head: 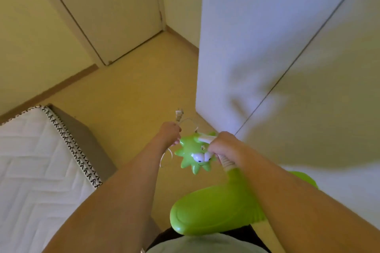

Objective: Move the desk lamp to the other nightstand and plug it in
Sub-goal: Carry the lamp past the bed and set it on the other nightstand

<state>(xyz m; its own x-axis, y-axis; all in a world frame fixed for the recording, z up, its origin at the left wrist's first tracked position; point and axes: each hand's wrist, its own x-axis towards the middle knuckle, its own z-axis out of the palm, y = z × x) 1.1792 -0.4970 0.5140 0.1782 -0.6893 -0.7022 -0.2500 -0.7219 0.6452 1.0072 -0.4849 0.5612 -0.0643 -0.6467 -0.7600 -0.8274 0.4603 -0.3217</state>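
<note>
A green desk lamp (216, 207) hangs in front of my body, its rounded base low in the view and its star-shaped green head with a cartoon face (193, 155) further out. My right hand (224, 146) is closed around the lamp's ribbed white neck just behind the head. My left hand (169, 132) grips the white cord (165, 158), with the plug (178, 114) sticking up above the fist and a loop of cord hanging below. No nightstand or wall socket is in view.
A bed with a white quilted mattress (35, 162) and a grey frame fills the lower left. A white wardrobe (287, 47) stands close on the right. A closed door (107, 10) is ahead, with a strip of tan floor (133, 92) leading to it.
</note>
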